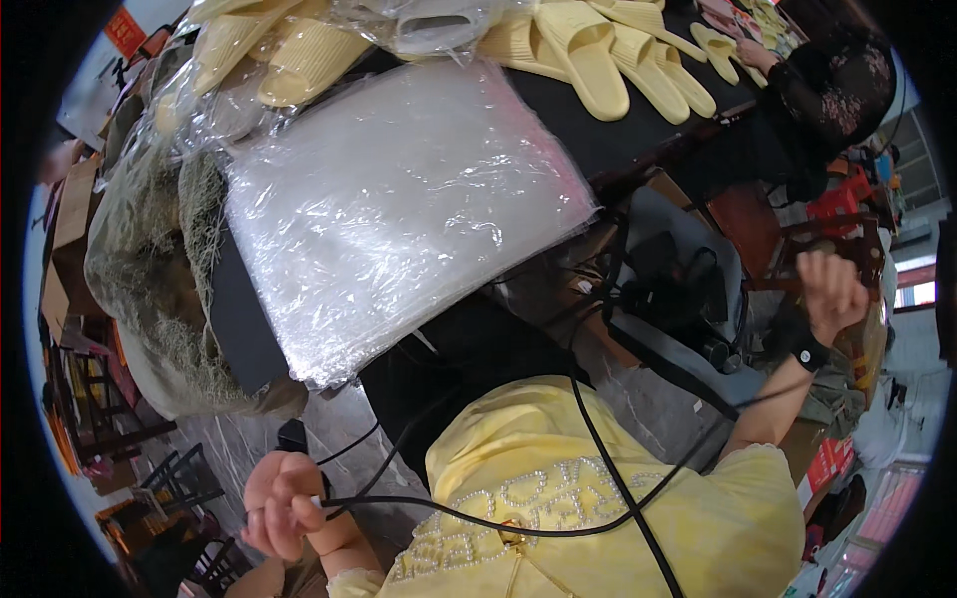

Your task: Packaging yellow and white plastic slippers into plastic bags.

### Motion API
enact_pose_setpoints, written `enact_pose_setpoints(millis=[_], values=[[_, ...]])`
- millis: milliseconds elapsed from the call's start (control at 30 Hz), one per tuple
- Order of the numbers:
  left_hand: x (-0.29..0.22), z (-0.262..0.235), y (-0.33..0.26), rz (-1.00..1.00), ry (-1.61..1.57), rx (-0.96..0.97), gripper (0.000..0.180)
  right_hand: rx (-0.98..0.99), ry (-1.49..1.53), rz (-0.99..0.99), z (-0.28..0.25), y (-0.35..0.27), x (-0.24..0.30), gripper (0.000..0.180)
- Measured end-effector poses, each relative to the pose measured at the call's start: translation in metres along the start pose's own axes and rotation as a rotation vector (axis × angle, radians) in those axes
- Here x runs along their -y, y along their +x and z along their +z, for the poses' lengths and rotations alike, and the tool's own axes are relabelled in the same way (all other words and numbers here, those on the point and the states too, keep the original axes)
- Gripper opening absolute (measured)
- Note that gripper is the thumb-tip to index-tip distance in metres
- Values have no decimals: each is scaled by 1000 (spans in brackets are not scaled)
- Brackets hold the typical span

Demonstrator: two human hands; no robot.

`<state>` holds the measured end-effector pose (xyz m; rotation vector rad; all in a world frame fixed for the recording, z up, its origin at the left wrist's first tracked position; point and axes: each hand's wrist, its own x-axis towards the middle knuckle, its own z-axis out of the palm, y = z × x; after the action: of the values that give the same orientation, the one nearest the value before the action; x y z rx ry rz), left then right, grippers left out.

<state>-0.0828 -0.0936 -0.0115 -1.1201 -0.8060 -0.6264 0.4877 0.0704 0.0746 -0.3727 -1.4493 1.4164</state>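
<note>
At the lower left, my left hand (283,504) is raised away from the table, its fingers loosely bent and apart. A black cable (439,514) passes right by its fingertips, and I see no object in its grasp. My right hand (833,295) is held up at the far right, fingers half curled with nothing between them, and a dark band (808,351) is round its wrist. In front of me a stack of clear plastic bags (409,209) lies on the black table (588,145). Neither hand touches it. Several yellow slippers (583,55) lie beyond the bags.
Clear wrapping (429,25) covers some slippers at the back. Left of the bags bulges a grey-green cloth heap (150,269). A grey chair (658,329) with dark things on it stands right of my lap. At the upper right another person's hand (758,55) is by the slippers.
</note>
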Motion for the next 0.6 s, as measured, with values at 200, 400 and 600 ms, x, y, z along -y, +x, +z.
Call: enact_pose_setpoints(millis=[200, 400, 600], values=[[5, 49, 39, 92, 30, -225, 11, 467, -688, 1191, 75, 18, -43, 26], [6, 69, 45, 176, 0, -461, 10, 880, -997, 1089, 114, -49, -133, 36], [6, 54, 24, 247, 47, -195, 28, 837, -1053, 1071, 146, -66, -174, 26]])
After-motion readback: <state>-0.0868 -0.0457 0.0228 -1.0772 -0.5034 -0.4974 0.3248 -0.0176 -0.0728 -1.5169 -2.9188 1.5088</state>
